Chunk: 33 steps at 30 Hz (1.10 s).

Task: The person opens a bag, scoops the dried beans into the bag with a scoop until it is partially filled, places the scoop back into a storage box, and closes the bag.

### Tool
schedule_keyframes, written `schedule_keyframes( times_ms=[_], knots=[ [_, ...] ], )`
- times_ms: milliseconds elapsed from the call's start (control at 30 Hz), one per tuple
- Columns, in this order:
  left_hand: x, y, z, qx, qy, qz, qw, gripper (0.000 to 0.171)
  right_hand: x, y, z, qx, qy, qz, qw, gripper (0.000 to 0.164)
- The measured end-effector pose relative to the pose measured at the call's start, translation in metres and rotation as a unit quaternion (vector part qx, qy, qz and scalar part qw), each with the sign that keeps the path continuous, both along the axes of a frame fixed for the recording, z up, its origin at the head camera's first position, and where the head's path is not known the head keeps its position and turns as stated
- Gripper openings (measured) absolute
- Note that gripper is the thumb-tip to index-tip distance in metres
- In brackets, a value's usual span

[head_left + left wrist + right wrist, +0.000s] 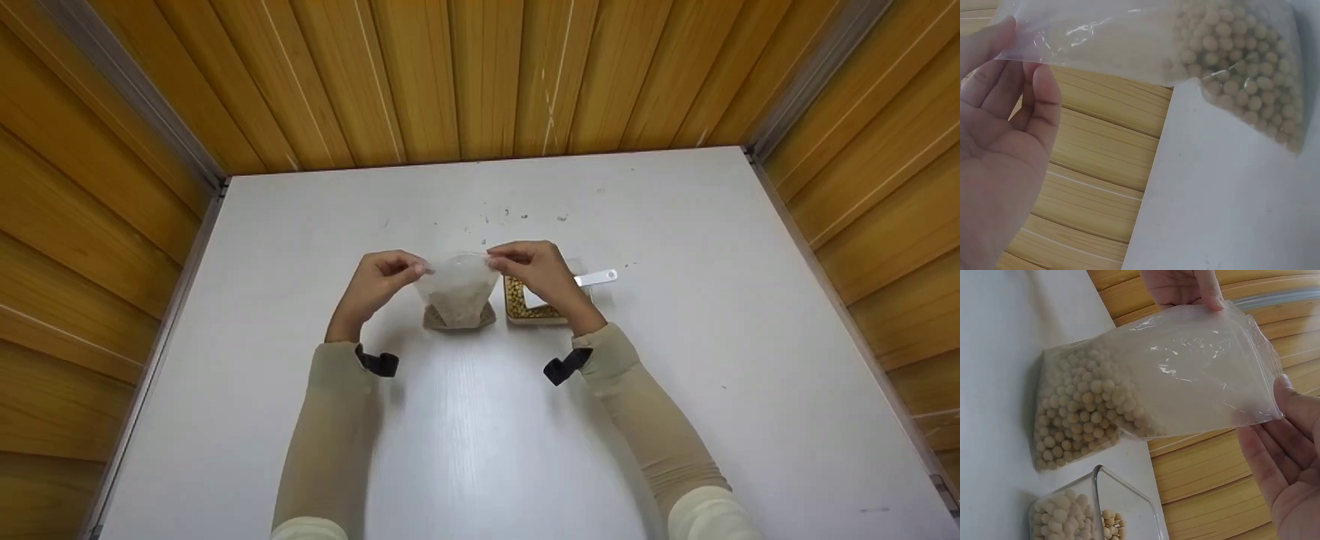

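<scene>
A clear zip bag [459, 289] stands upright on the table, its lower part filled with round, pale yellow beans [1081, 408] that look like soybeans. My left hand [381, 283] pinches the bag's upper left corner between thumb and fingers. At the opposite top corner, my right hand [541, 274] pinches the edge the same way. Between the two hands the bag's top edge is stretched out, as the right wrist view shows. Just right of the bag sits a clear square container [1098, 495] of the same beans, partly hidden under my right forearm in the head view.
A white scoop [598, 278] lies in the container with its handle jutting out to the right. Small dark marks [524, 217] dot the white table [225, 420] behind the bag. Wood-patterned walls [480, 82] enclose the table at the back and both sides.
</scene>
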<state>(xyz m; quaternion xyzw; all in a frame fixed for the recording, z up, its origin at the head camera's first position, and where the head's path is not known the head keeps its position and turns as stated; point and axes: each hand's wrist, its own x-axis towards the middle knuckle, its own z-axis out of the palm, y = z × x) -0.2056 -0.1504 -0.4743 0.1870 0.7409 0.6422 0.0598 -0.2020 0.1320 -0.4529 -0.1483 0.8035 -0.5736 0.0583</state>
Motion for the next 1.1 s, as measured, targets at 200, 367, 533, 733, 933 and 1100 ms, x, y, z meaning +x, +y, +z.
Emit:
schedule_keyframes(
  times_ms=[200,367,533,733,933,1100],
  knots=[
    [0.0,0.005,-0.004,0.026,0.014,0.031,0.9991,0.013,-0.002,-0.001,-0.01,-0.033,-0.016,-0.024,0.999,0.032],
    [0.001,0.006,-0.004,-0.004,0.008,0.057,0.9983,0.013,-0.001,-0.002,-0.014,-0.049,-0.01,-0.042,0.998,0.027],
    [0.004,0.005,0.0,-0.019,-0.01,0.075,0.9969,0.005,0.0,-0.002,-0.017,-0.039,0.0,-0.047,0.998,0.026],
    [0.015,0.011,0.018,-0.024,0.012,0.088,0.9957,0.005,0.002,-0.001,-0.02,-0.015,0.032,-0.063,0.997,0.023],
    [0.017,0.014,0.02,-0.004,0.057,0.078,0.9953,0.005,0.007,-0.005,-0.024,-0.039,0.039,-0.084,0.995,0.019],
    [0.016,0.014,0.017,0.01,0.083,0.083,0.9931,0.005,0.01,-0.012,-0.026,-0.042,0.045,-0.12,0.991,0.014]
  ],
)
